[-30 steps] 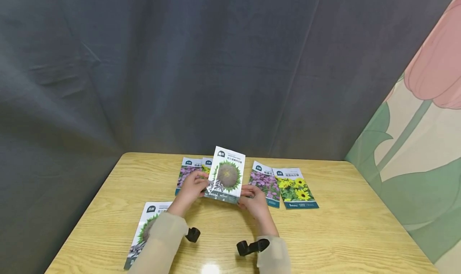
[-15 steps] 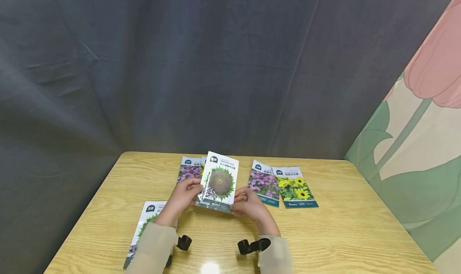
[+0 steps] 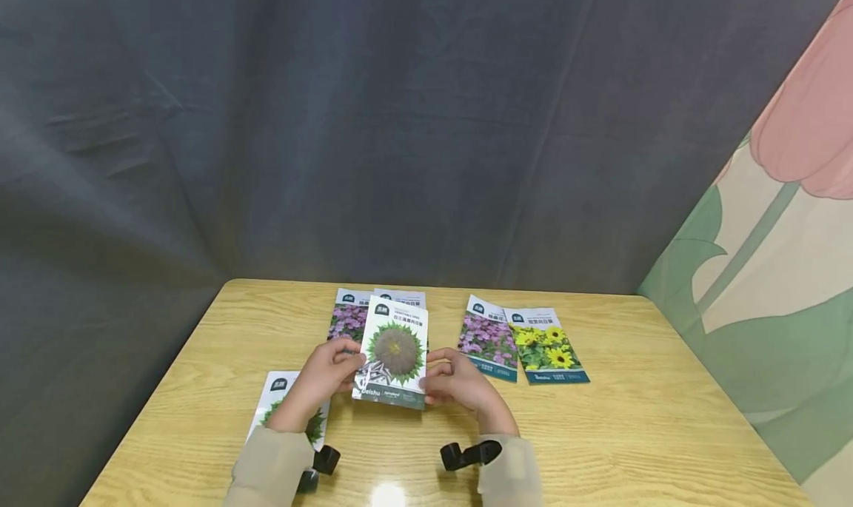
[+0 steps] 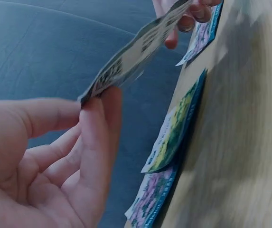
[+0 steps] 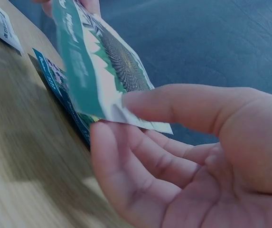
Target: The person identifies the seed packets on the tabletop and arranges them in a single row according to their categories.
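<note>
A white seed packet with a large brown sunflower head (image 3: 396,350) is held up between both hands, tilted above the table. The left hand (image 3: 325,376) pinches its left edge near the bottom; in the left wrist view thumb and fingertips meet on the packet's edge (image 4: 131,59). At the lower right edge the right hand (image 3: 461,387) pinches it, thumb in front and fingers behind, as the right wrist view shows. Partly hidden behind it lie a purple-flower packet (image 3: 347,320) and a yellow-flower packet (image 3: 415,298).
Right of the hands lie another purple-flower packet (image 3: 489,338) and a yellow-flower packet (image 3: 548,348), side by side. Another sunflower packet (image 3: 316,427) lies at the left, partly under the left forearm. A dark curtain (image 3: 426,137) hangs behind the wooden table (image 3: 633,418).
Both hands have brought the held packet left, down and closer to the body. More of the yellow-flower packet behind it shows at the top. The packets on the right have stayed put.
</note>
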Available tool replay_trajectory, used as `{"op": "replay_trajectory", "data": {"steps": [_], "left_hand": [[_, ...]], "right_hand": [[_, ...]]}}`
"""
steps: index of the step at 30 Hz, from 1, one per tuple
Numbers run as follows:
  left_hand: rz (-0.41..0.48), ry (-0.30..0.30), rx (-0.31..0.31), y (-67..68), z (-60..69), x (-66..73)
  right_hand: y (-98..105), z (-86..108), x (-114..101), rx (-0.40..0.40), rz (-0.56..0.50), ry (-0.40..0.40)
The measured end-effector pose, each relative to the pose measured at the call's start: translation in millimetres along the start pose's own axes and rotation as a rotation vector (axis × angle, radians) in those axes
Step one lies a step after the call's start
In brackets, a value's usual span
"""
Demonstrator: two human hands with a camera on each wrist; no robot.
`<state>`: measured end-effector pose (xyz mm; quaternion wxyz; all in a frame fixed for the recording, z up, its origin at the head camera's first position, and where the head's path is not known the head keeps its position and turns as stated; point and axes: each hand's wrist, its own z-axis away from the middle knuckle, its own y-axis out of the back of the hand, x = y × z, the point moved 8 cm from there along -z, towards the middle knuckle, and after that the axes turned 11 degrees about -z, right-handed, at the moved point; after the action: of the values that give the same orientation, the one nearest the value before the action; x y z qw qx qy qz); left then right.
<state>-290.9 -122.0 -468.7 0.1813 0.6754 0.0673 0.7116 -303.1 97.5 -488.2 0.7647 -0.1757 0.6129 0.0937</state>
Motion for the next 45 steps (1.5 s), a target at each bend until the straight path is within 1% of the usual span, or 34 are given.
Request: {"op": "replay_trajectory", "data": {"steps": [5,10,13,15,19,22,25,31,37,41,45], "left_hand": [[-0.05,-0.026,-0.11,-3.5,3.1,3.7],[-0.053,-0.032,-0.215,-7.0,7.6,4.4],[-0.055,-0.033,-0.253,-7.1,9.9,6.0],[-0.056,-0.033,-0.263,-6.4,11.2,6.9],[-0.053,-0.03,-0.242,-3.0,12.8,7.0],[-0.039,-0.013,-0.225,-1.0,13.5,1.9],[-0.022,0.005,-0.228,-0.3,13.0,-4.0],[-0.022,0.009,-0.214,5.0,10.1,-8.8],[-0.054,0.016,-0.168,12.5,11.0,-10.6],[-0.094,0.056,-0.125,15.3,11.4,-13.3],[-0.124,0.097,-0.104,15.3,10.7,-18.1]], "right_hand": [[5,-1.0,-1,0.081,-0.04,0.019],[7,1.4,-5,0.122,-0.07,0.049],[9,1.2,-6,0.134,-0.072,0.048],[9,1.4,-6,0.134,-0.071,0.046],[7,0.1,-4,0.108,-0.052,0.036],[4,-0.4,0,0.071,-0.021,0.012],[0,0.3,3,0.029,0.012,-0.008],[-9,0.4,4,-0.044,0.022,-0.016],[-19,0.8,7,-0.112,0.039,-0.042],[-24,2.5,9,-0.137,0.036,-0.065],[-28,3.1,11,-0.14,0.034,-0.076]]}}
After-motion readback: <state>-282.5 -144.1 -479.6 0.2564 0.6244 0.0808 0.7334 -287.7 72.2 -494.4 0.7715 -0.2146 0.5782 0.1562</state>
